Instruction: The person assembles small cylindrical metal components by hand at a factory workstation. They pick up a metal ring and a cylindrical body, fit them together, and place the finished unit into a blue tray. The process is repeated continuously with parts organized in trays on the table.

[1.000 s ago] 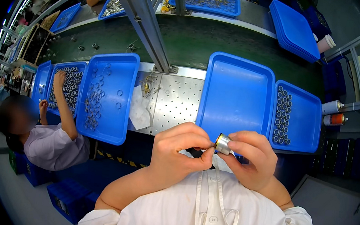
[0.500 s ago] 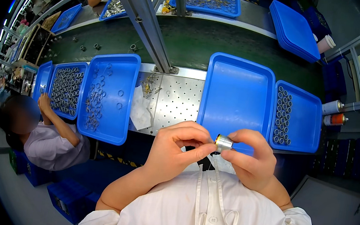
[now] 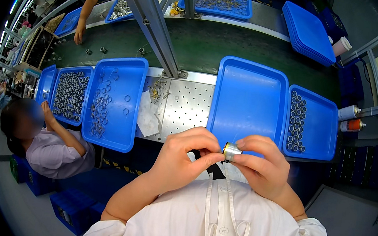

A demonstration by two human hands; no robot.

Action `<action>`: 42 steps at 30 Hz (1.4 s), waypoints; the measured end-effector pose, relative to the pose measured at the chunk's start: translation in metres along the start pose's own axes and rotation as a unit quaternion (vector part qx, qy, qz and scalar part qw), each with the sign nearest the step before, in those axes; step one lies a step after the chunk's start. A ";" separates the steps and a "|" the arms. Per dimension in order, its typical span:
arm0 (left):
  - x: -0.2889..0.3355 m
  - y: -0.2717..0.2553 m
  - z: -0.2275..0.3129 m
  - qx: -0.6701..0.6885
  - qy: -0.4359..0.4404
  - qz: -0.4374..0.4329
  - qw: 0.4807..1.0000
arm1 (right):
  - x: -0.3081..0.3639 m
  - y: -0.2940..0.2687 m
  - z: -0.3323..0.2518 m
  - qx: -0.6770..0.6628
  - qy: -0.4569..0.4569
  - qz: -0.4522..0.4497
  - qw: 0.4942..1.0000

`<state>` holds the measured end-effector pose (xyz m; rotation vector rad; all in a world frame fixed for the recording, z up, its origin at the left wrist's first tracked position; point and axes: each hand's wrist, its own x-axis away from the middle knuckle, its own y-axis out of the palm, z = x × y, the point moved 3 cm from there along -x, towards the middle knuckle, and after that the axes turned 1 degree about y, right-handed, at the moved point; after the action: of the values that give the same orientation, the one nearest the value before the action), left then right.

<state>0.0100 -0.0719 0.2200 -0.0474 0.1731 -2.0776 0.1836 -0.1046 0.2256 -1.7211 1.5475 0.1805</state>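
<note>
In front of my chest I hold a short silver metal cylinder (image 3: 231,151) with a yellowish and dark rim at its left end. My right hand (image 3: 265,166) grips it from the right with thumb and fingers. My left hand (image 3: 187,155) is closed in a pinch, thumb and fingertips at the rim end; anything small between these fingertips is hidden. Just beyond my hands lies a blue tray (image 3: 250,97) with a bare bottom. To its right, another blue tray (image 3: 321,123) holds rows of metal rings (image 3: 297,118) along its left side.
A perforated metal worktop (image 3: 188,106) carries loose thin metal pieces (image 3: 158,89) and a crumpled white sheet (image 3: 148,117). Left stands a blue tray (image 3: 134,98) of thin rings. A co-worker (image 3: 57,149) sits left. A metal post (image 3: 150,25) rises before the green conveyor belt (image 3: 202,42).
The cylinder has turned slightly between my fingers, and my right fingers have shifted on it. Across the belt, another person's arm now reaches down toward the small parts there.
</note>
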 end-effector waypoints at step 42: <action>0.078 -0.085 -0.230 -0.190 -0.141 0.276 0.931 | 0.219 -0.116 0.209 -0.366 0.485 0.495 0.621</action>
<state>-0.1263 -0.0749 0.0014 -0.4782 0.3648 -1.4315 0.4211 -0.1502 0.0100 -1.2143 3.5812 0.5492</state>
